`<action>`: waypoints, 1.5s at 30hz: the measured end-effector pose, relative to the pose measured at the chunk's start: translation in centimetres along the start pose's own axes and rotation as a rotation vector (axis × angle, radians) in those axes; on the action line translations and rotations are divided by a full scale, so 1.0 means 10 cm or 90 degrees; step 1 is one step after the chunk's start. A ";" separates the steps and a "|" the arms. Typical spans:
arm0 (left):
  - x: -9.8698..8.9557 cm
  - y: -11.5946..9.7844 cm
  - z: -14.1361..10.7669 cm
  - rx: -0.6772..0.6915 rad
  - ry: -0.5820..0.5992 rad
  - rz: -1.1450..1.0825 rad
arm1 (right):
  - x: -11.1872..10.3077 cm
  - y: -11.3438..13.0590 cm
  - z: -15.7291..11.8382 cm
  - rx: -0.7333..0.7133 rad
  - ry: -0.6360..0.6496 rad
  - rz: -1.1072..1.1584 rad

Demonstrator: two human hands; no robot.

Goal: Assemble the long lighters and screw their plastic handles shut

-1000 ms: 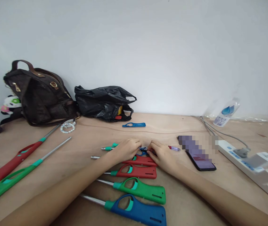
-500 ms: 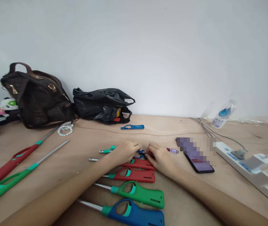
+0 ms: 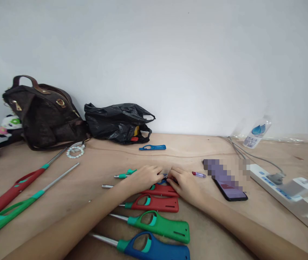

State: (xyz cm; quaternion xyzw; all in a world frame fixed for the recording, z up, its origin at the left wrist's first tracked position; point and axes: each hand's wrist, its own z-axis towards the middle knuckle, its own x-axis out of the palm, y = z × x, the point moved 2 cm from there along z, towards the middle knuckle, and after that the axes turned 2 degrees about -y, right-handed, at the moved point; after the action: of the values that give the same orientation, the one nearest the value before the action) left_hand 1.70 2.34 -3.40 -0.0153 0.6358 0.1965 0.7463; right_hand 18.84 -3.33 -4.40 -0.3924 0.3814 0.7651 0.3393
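My left hand [image 3: 148,177] and my right hand [image 3: 182,180] meet at the middle of the table, fingers bent and pinching. Between their fingertips shows a small black part [image 3: 165,176] with pale marks or wire. A blue plastic piece [image 3: 163,182] lies under it, mostly covered by my fingers. A metal tube with a teal collar [image 3: 121,176] and a small teal piece [image 3: 131,172] stick out left of my left hand. Just below my hands lies a red lighter [image 3: 167,190], partly hidden. Nearer are another red lighter [image 3: 155,204], a green lighter [image 3: 170,228] and a blue lighter [image 3: 167,250].
A blue half shell [image 3: 159,147] lies behind my hands. To the right are a small screwdriver [image 3: 199,175], a phone [image 3: 231,191], a power strip [image 3: 269,187] and a bottle [image 3: 257,133]. Long-necked lighters [image 3: 15,209], a bracelet [image 3: 74,152], a backpack [image 3: 45,119] and a black bag [image 3: 113,121] are left.
Both hands stay over the same spot, with the left fingers a little further right and nearer the right hand. The whole view has shifted slightly; the other things lie as before.
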 end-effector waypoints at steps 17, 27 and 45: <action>-0.03 0.07 0.00 -0.118 -0.007 -0.141 | -0.02 0.01 -0.01 0.013 0.007 0.020; 0.01 0.27 -0.04 -0.185 -0.030 -0.459 | 0.00 0.00 -0.04 0.003 -0.008 0.018; -0.18 0.46 -0.14 -0.185 0.029 -0.473 | -0.01 0.01 -0.04 0.021 -0.004 0.021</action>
State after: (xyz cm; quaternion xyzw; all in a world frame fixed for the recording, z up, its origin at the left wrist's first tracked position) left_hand -1.28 5.66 -0.87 -0.3541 0.5691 0.0005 0.7421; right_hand 18.96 -3.71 -4.44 -0.3779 0.3992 0.7655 0.3345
